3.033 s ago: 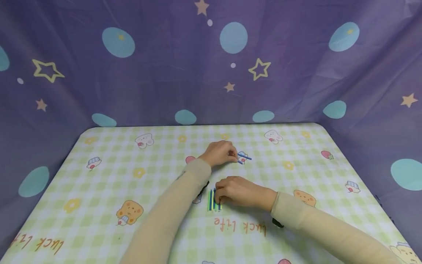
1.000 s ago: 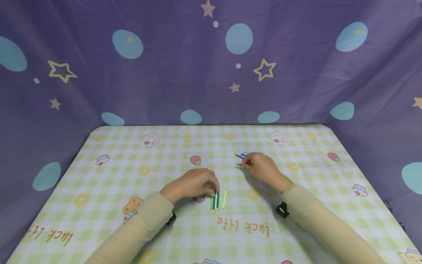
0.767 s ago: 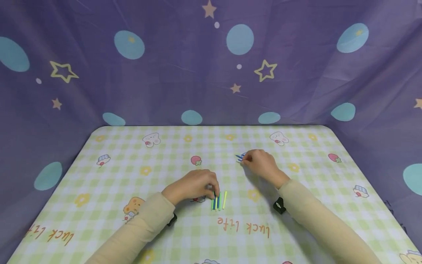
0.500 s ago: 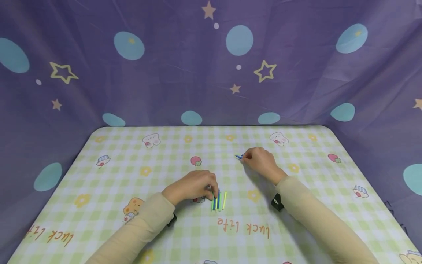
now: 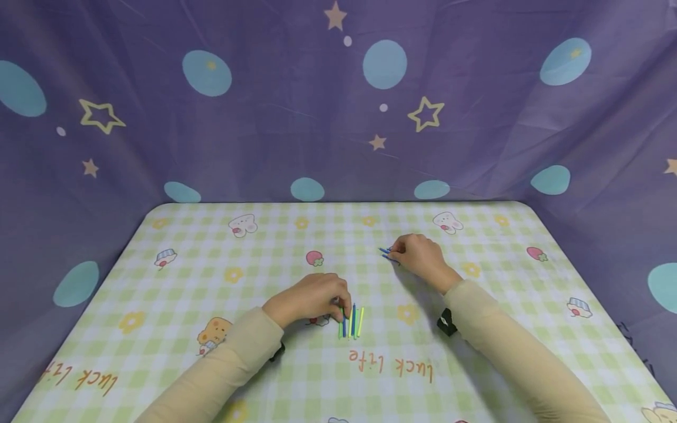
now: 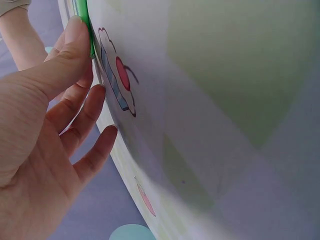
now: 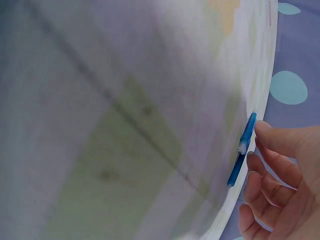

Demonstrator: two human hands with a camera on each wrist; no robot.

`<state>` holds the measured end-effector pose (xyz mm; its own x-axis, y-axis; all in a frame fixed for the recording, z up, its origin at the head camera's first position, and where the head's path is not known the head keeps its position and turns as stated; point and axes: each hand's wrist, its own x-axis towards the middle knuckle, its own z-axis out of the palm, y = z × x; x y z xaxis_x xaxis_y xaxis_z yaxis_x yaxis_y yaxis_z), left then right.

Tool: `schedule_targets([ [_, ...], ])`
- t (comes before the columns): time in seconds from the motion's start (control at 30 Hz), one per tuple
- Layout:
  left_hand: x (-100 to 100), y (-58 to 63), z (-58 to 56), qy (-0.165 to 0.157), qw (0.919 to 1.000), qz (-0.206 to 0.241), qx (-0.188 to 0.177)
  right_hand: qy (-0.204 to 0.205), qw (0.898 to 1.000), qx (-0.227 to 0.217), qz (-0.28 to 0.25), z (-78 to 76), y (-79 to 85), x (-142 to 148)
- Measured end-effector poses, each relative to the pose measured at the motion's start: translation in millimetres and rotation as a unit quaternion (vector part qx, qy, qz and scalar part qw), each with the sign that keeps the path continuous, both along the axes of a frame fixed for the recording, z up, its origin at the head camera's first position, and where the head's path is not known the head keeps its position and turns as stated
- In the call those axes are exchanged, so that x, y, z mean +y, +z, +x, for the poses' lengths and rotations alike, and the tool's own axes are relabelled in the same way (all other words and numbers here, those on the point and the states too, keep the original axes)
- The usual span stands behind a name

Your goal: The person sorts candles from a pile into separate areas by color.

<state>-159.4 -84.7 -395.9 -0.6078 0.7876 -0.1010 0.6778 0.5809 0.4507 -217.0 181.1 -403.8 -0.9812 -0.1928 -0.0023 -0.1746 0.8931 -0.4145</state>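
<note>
A row of thin plastic sticks in blue, green and yellow (image 5: 361, 322) lies side by side near the table's middle. My left hand (image 5: 312, 298) reaches over its left end, with thumb and index finger pinching at the far ends of the leftmost sticks. In the left wrist view the thumb lies against a green stick (image 6: 83, 15) while the other fingers curl loosely. Farther back and to the right, my right hand (image 5: 420, 257) pinches at a couple of blue sticks (image 5: 385, 251), partly hidden by its fingertips. Close up, the right thumb tip meets one blue stick (image 7: 248, 129).
A checked cloth with printed cartoons covers the table (image 5: 254, 364). Behind it hangs a purple curtain (image 5: 238, 135) with stars and blue ovals. A black wrist strap (image 5: 446, 322) shows under the right sleeve.
Three seconds ago the left hand was at the far blue sticks and the right hand at the row; they have swapped. Recently the right hand slid slightly away, and the row's sticks spread a little.
</note>
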Motion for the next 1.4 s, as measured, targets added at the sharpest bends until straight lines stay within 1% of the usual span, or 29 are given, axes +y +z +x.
schedule_targets([
  [0.13, 1, 1.3, -2.3, -0.005, 1.0, -0.004, -0.001, 0.009, 1.0, 0.018, -0.017, 2.8, 2.3, -1],
  [0.23, 1, 3.4, -4.4, -0.016, 0.9998, -0.007, -0.007, 0.026, 0.999, 0.029, -0.038, 6.5, 3.7, -3],
  [0.3, 2, 4.4, -6.3, -0.026, 0.9995, -0.011, -0.009, 0.046, 0.997, 0.033, -0.051, 10.6, 4.6, -4],
  [0.4, 3, 5.7, -9.7, -0.041, 0.9989, -0.02, -0.014, 0.09, 0.993, 0.034, -0.067, 18.1, 5.3, -7],
  [0.5, 4, 5.5, -13.9, -0.044, 0.9984, -0.031, -0.02, 0.134, 0.988, 0.028, -0.076, 27.1, 6.2, -11],
  [0.6, 4, 5.0, -17.6, -0.033, 0.998, -0.039, -0.035, 0.173, 0.981, 0.03, -0.08, 35.7, 5.7, -15],
  [0.7, 3, 5.2, -20.5, -0.022, 0.9978, -0.04, -0.049, 0.217, 0.972, 0.037, -0.081, 44.9, 4.8, -19],
  [0.77, 1, 6.3, -22.5, -0.018, 0.9979, -0.034, -0.053, 0.25, 0.964, 0.036, -0.08, 51.0, 3.8, -21],
  [0.9, -5, 11.1, -29.1, -0.013, 0.9984, 0.001, -0.054, 0.305, 0.949, 0.033, -0.075, 62.3, 1.5, -28],
  [1.0, -11, 13.5, -37.9, -0.002, 0.9984, 0.028, -0.049, 0.34, 0.937, 0.045, -0.073, 69.7, 0.5, -33],
  [1.1, -15, 12.5, -48.2, 0.019, 0.9978, 0.039, -0.05, 0.373, 0.923, 0.062, -0.067, 76.1, 0.4, -38],
  [1.17, -15, 10.8, -54.8, 0.036, 0.997, 0.042, -0.055, 0.39, 0.916, 0.071, -0.057, 79.0, 0.0, -42],
  [1.23, -13, 9.2, -60.4, 0.053, 0.9958, 0.042, -0.062, 0.4, 0.912, 0.077, -0.047, 80.7, -0.5, -44],
  [1.33, -6, 7.7, -67.2, 0.077, 0.9934, 0.044, -0.073, 0.403, 0.911, 0.077, -0.031, 81.0, -2.0, -46],
  [1.4, 0, 5.8, -71.3, 0.085, 0.9925, 0.043, -0.077, 0.404, 0.911, 0.072, -0.024, 80.5, -3.3, -47],
])
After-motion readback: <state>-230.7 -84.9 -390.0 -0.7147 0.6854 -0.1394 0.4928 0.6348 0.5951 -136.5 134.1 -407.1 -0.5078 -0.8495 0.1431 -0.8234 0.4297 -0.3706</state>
